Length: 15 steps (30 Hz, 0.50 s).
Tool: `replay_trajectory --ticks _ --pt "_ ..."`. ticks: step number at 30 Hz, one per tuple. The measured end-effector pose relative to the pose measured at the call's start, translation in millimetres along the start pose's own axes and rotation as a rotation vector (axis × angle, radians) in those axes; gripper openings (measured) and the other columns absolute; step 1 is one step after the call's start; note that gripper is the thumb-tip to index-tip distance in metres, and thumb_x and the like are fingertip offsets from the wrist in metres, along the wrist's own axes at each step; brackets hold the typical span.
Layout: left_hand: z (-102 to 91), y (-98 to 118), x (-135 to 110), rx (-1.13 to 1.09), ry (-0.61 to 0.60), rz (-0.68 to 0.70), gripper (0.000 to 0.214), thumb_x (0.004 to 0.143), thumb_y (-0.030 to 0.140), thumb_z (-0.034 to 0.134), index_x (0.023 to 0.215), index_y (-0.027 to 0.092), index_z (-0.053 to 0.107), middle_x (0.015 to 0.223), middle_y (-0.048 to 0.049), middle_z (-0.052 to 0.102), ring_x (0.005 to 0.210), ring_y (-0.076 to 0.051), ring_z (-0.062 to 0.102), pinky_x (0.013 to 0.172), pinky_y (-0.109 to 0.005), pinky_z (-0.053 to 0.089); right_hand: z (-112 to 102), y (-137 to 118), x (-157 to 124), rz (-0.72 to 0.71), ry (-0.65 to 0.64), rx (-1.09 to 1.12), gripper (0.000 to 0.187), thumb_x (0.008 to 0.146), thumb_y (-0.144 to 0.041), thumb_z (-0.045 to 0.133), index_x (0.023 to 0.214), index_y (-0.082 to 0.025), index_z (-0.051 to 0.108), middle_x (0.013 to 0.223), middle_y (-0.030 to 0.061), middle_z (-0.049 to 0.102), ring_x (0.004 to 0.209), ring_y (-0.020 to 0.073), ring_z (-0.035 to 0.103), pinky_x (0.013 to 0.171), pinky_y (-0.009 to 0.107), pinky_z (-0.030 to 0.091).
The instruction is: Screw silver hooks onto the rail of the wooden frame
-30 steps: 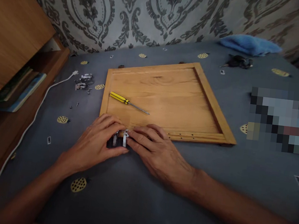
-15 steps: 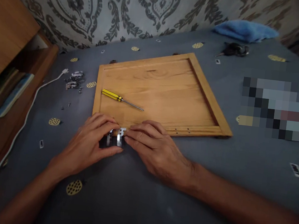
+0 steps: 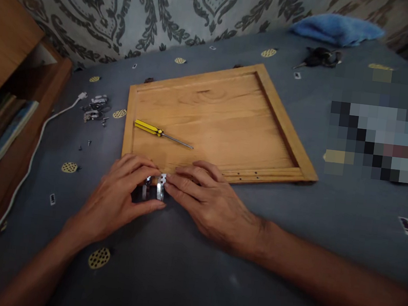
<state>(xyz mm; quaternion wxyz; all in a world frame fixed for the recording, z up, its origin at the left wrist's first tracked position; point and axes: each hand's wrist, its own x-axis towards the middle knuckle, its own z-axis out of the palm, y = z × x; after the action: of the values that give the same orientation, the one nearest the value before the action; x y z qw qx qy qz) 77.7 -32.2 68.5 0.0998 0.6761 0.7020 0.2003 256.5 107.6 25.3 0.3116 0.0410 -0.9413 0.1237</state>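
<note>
A shiny metal cabinet hinge (image 3: 161, 187) sits at the near left edge of a framed wooden door panel (image 3: 193, 117). My left hand (image 3: 116, 194) curls around the hinge from the left, fingers above and thumb below, and closes on it. From the right, my right hand (image 3: 209, 200) presses its fingertips against the hinge, its other fingers resting on the panel's near edge. Part of the hinge is hidden behind the left fingers. A screwdriver (image 3: 150, 127) with a yellow handle lies on the panel's left side, its shaft pointing right.
Several more hinges (image 3: 96, 106) lie left of the panel, with loose screws (image 3: 89, 143) nearby. A white cable (image 3: 36, 153) runs beside the wooden cabinet (image 3: 60, 75). A blue cloth (image 3: 338, 30) and a black object (image 3: 318, 57) are at the back right.
The hinge has shifted slightly, and my right fingertips now lie closer over it. The whole scene sits a little further left and up in view. The screwdriver stays put on the panel.
</note>
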Motion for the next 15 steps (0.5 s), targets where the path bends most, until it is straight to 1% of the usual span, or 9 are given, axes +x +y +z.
replay_trajectory --ticks 5,9,15 --pt "1.5 1.2 -0.2 0.004 0.005 -0.01 0.032 0.09 0.041 0.072 0.114 0.024 0.061 0.116 -0.0066 0.064 0.11 -0.026 0.059 0.092 -0.043 0.051 -0.6 -0.1 -0.2 0.006 -0.013 -0.016 0.033 0.105 -0.016 0.04 0.109 -0.012 0.072 0.11 0.0048 0.076 0.106 0.0231 0.059 0.1 0.042 0.043" --pt "2.3 1.2 -0.6 0.013 0.012 -0.009 0.034 0.088 0.038 0.075 0.115 0.023 0.06 0.116 -0.0069 0.064 0.109 -0.026 0.06 0.089 -0.043 0.051 -0.5 0.4 -0.5 0.007 -0.006 -0.023 0.035 0.105 -0.016 0.038 0.109 -0.013 0.072 0.11 0.0048 0.076 0.106 0.0223 0.059 0.098 0.042 0.044" --pt "1.9 1.5 -0.6 0.003 0.015 -0.009 0.033 0.086 0.032 0.077 0.114 0.022 0.063 0.116 -0.0063 0.064 0.11 -0.026 0.06 0.092 -0.042 0.051 0.5 1.2 0.3 -0.005 0.005 0.005 0.032 0.104 -0.014 0.04 0.109 -0.01 0.071 0.111 0.0067 0.076 0.107 0.0236 0.059 0.098 0.043 0.045"
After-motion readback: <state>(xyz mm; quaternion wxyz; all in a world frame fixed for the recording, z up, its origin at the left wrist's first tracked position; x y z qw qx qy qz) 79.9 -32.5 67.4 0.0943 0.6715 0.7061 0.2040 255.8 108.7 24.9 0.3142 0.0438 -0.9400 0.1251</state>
